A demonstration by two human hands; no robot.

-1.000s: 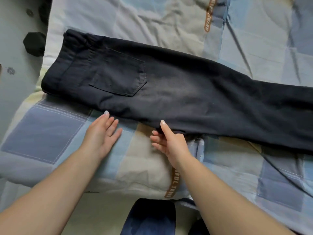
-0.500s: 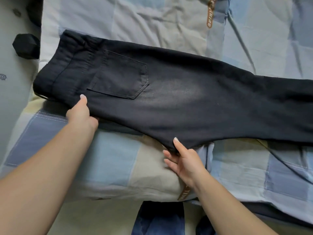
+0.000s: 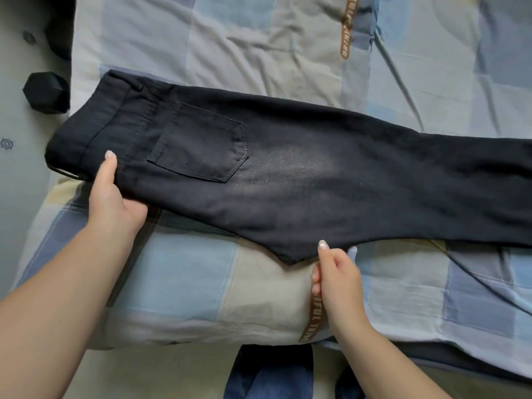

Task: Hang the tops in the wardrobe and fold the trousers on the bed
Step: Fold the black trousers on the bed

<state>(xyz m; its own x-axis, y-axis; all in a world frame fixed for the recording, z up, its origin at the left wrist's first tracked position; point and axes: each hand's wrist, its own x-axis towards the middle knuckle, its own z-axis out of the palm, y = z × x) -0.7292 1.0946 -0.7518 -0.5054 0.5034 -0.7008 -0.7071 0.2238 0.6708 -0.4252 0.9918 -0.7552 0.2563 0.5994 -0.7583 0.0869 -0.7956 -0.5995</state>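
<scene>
**Both hands now on the trousers, ready to fold**

Since a second ago my left hand [image 3: 113, 197] has come up off the quilt and taken the near edge of the trousers [image 3: 288, 180] just below the waistband, and my right hand [image 3: 335, 272] has settled at the crotch point. The view has drifted slightly; the trousers themselves have hardly shifted.

The trousers are dark, already doubled leg on leg, and lie flat across the bed [image 3: 178, 280] with the waistband to the left and the legs running out of view to the right. A back pocket [image 3: 201, 148] faces up. My left hand grips the cloth: the thumb lies on top, and the fingers are hidden beneath it. My right hand is narrow, thumb tip touching the cloth by the crotch point and the fingers curled below; I cannot tell whether they truly pinch the fabric.

I judge this to be the trousers-folding step, at its start. The next move, as I read it, calls for tucking the crotch point in to square the edge, then carrying the waistband over towards the hems.

No container is in view. A dark faceted object [image 3: 46, 92] sits on the floor to the left, and dark blue cloth [image 3: 267, 372] shows at the bottom edge.
</scene>
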